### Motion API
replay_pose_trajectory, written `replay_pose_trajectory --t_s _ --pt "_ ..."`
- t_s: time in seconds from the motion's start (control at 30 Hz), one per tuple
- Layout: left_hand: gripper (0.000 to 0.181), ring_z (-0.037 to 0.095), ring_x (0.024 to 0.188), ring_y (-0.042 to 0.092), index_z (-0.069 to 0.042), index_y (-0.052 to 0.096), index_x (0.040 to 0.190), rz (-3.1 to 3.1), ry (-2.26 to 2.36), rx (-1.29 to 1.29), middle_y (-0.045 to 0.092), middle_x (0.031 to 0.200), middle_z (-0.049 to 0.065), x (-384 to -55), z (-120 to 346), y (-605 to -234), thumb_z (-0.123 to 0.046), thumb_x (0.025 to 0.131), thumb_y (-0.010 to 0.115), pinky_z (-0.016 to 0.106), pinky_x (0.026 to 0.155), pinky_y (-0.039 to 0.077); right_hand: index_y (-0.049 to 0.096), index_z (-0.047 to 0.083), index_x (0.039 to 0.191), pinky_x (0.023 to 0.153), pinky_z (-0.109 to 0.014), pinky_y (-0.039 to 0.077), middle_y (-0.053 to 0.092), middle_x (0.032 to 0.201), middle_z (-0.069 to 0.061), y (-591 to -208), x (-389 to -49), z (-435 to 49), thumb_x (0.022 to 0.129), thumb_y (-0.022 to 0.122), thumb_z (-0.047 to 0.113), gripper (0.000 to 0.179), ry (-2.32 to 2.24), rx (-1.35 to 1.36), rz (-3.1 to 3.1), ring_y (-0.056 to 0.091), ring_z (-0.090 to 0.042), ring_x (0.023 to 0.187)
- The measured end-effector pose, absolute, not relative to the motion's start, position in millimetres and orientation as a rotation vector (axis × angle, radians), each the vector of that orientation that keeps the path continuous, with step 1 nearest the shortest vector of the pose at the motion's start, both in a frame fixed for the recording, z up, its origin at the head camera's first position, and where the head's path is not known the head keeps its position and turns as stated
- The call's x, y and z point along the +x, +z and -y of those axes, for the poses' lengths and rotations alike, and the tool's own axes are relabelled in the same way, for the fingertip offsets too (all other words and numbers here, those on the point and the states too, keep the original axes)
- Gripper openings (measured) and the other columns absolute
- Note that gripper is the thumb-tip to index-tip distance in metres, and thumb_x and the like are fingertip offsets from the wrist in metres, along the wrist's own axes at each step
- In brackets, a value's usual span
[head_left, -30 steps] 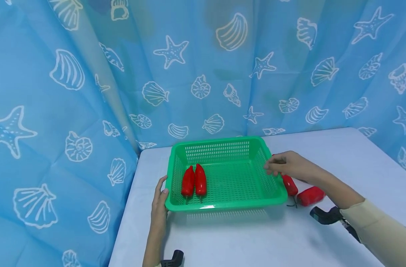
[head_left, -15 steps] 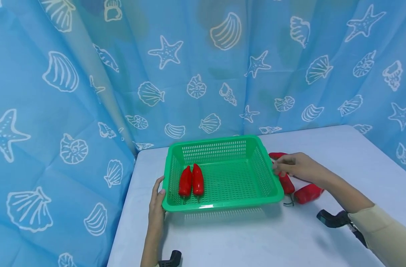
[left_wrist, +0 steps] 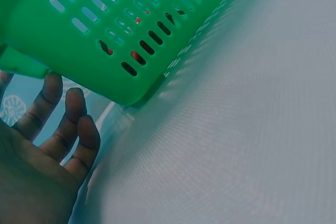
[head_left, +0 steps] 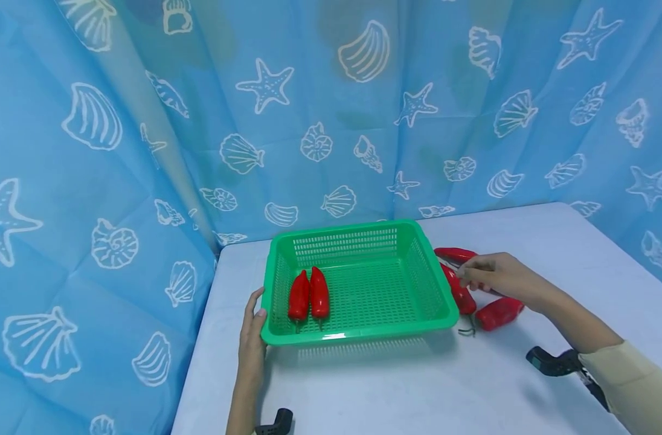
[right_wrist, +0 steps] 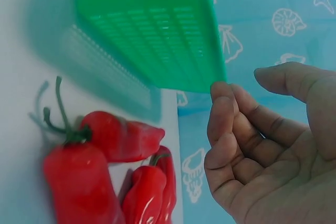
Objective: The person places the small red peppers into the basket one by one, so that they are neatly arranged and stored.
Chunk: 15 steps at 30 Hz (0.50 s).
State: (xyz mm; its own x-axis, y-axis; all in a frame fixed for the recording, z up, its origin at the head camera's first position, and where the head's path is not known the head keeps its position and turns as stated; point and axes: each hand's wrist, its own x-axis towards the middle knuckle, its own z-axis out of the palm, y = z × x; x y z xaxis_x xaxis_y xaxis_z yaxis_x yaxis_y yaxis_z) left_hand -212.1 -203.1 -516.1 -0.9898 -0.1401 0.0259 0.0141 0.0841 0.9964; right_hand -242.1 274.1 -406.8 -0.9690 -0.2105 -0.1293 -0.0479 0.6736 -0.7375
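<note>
A green plastic basket (head_left: 358, 332) with slotted walls holds two red peppers, the left one (head_left: 299, 299) beside the right one (head_left: 320, 296), stems toward the front. My left hand (head_left: 251, 338) is at the basket's left side, thumb and fingertips at the rim; in the left wrist view its fingers (left_wrist: 86, 148) are spread and slightly bent. My right hand (head_left: 496, 278) is past the basket's right rim, over several red peppers (head_left: 499, 313) lying outside it. In the right wrist view its fingers (right_wrist: 223, 119) are loosely bent, the thumb apart, with nothing between them.
A white cloth covers the table (head_left: 363, 393). A blue curtain (head_left: 309, 90) with white shells and starfish hangs behind and to the left, close to the basket's back. Green stems stick out from peppers (right_wrist: 81, 182) at the right.
My right hand has moved right, from over the basket's right rim to above the loose peppers. The left hand stays at the left rim. The view has shifted slightly.
</note>
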Motion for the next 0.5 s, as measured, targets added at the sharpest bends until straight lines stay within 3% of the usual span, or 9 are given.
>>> replay_pose_trajectory --t_s 0.5 --pt "0.053 0.024 0.106 0.058 -0.038 0.033 0.154 2.257 -2.017 0.163 0.050 0.142 0.000 -212 199 -512 -0.053 0.104 0.037 0.028 0.082 0.051 0.063 -0.001 0.119 0.075 -0.040 0.056 0.065 0.101 -0.009 -428 -233 -305 0.089 0.076 0.026 0.043 -1.143 -0.113 -2.741 0.059 -0.027 0.093"
